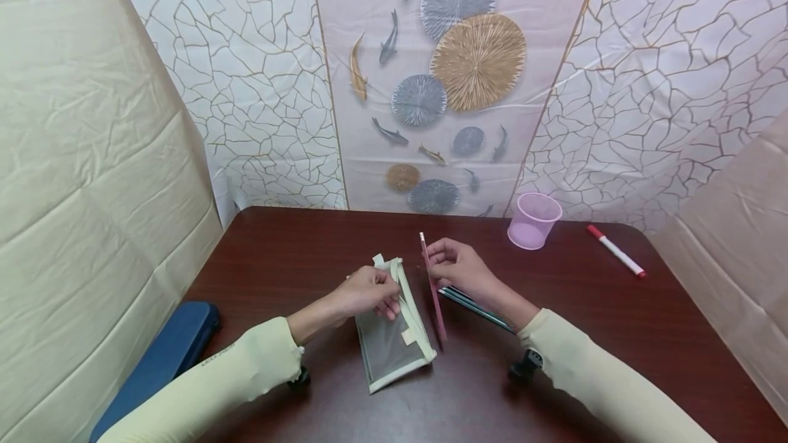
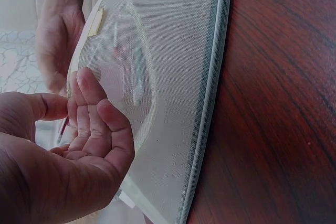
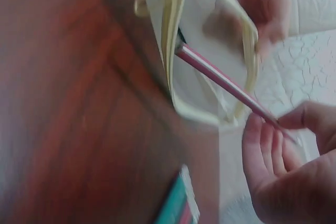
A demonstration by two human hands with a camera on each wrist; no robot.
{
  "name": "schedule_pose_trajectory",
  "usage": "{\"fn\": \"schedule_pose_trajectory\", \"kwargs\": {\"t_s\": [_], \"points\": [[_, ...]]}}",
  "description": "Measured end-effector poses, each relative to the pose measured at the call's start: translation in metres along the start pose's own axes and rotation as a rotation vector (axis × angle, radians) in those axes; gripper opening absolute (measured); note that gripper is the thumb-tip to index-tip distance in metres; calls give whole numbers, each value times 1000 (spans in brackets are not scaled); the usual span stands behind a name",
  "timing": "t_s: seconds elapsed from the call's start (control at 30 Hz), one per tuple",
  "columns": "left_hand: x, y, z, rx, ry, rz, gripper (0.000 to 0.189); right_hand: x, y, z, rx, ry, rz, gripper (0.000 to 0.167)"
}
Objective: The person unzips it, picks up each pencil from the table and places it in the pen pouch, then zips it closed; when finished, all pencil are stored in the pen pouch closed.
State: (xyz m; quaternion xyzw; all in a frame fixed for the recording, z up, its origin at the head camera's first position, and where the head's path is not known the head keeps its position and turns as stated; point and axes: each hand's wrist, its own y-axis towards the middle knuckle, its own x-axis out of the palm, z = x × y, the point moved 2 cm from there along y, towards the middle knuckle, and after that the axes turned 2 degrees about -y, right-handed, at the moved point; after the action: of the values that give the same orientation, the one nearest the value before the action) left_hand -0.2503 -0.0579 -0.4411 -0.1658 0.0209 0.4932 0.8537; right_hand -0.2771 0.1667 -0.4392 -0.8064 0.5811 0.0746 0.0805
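Note:
A cream-edged mesh zip pouch lies in the middle of the table, slanting away from me. My left hand pinches the zip edge between thumb and finger, and the right wrist view shows the pouch mouth spread apart. Just right of it, my right hand grips a pink pencil near its white-tipped end. The pencil's other end points at the pouch mouth in the right wrist view. Several dark green pencils lie on the table beneath my right wrist.
A pink mesh cup stands at the back right. Beside it lies a white marker with red ends. A dark blue case rests at the table's left edge, partly behind my left sleeve. A patterned cloth hangs behind the table.

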Motion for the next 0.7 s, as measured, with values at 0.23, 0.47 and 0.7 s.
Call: {"fn": "schedule_pose_trajectory", "kwargs": {"t_s": [0.23, 0.47, 0.7], "points": [[1, 2, -1, 0, -46, -26, 17, 22, -1, 5, 36, 182, 100, 36], [1, 3, -1, -1, -59, -33, 17, 39, -8, 11, 147, 130, 29, 36], [2, 3, -2, 2, -43, -24, 17, 48, -12, 16, 184, 107, 17, 33]]}}
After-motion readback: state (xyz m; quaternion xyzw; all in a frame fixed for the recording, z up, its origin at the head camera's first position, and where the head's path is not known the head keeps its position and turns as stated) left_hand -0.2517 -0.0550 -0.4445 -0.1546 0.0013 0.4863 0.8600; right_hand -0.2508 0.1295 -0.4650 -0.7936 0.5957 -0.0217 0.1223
